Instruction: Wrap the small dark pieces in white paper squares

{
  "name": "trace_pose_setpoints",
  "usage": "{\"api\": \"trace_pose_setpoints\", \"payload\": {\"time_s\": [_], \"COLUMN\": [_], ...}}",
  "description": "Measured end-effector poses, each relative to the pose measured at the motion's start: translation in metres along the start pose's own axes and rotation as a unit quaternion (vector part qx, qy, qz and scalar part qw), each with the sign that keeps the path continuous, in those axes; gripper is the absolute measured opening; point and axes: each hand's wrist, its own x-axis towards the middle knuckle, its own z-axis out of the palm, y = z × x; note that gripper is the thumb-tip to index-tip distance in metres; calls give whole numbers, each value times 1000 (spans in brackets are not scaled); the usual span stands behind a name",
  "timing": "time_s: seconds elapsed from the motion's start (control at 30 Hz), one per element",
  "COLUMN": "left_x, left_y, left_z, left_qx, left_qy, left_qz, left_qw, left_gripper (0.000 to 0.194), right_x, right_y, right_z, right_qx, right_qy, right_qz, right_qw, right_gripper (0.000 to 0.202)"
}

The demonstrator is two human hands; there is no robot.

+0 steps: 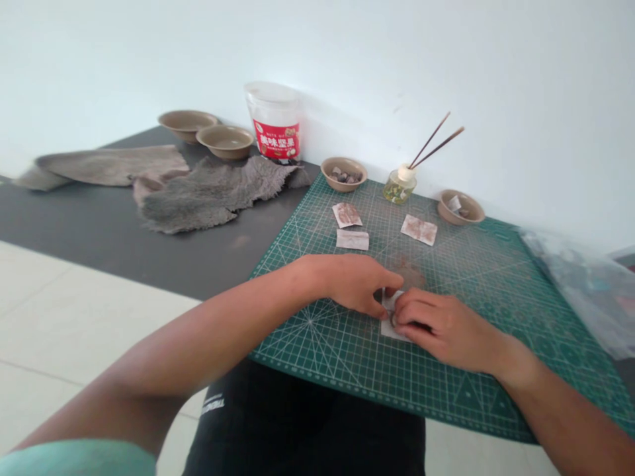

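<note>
A small pale square of sandpaper point(394, 330) with a whitish face lies on the green cutting mat point(342, 347), partly covered by my hands. My left hand point(360, 284) rests at its upper left edge, thumb and index finger closed on the sheet and steadying it. From the right, my right hand point(441, 324) presses bunched fingertips down over the sheet. Between them the edge of a small dark stone-like piece point(393, 320) shows; most of it is hidden. A brownish dust smudge point(411, 272) marks the mat just beyond the fingers.
Farther back are brown-stained squares point(348, 214) point(419, 229), a pale strip point(352, 239), a bowl of stones point(344, 174), a reed diffuser point(399, 185) and another bowl point(461, 207). Left stand a plastic tub point(274, 122), two bowls point(225, 141) and grey cloths point(213, 192). Plastic bag point(580, 284) lies right.
</note>
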Motion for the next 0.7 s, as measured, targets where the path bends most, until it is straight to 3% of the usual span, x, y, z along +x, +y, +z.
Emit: {"api": "trace_pose_setpoints", "payload": {"time_s": [0.13,0.27,0.33,0.5,0.63,0.7], "left_x": [0,-1,-1,-1,0,0], "left_y": [1,1,1,1,1,1], "left_z": [0,0,-1,-1,0,0], "left_qx": [0,-5,-4,0,5,5], "left_qy": [-1,0,2,0,0,3], "left_qz": [-7,-3,2,2,3,7], "left_qw": [1000,1000,1000,1000,1000,1000], "left_gripper": [22,23,22,21,24,23], "right_x": [1,1,3,4,3,4], "right_y": [4,1,-2,2,-2,-3], "right_z": [-2,-2,0,-1,0,2], "right_qx": [-44,10,18,-35,8,7], "right_qy": [58,1,10,69,13,22], "right_qz": [64,0,-30,48,0,-7], "right_qw": [995,1000,999,996,1000,1000], "right_gripper": [11,11,12,9,11,11]}}
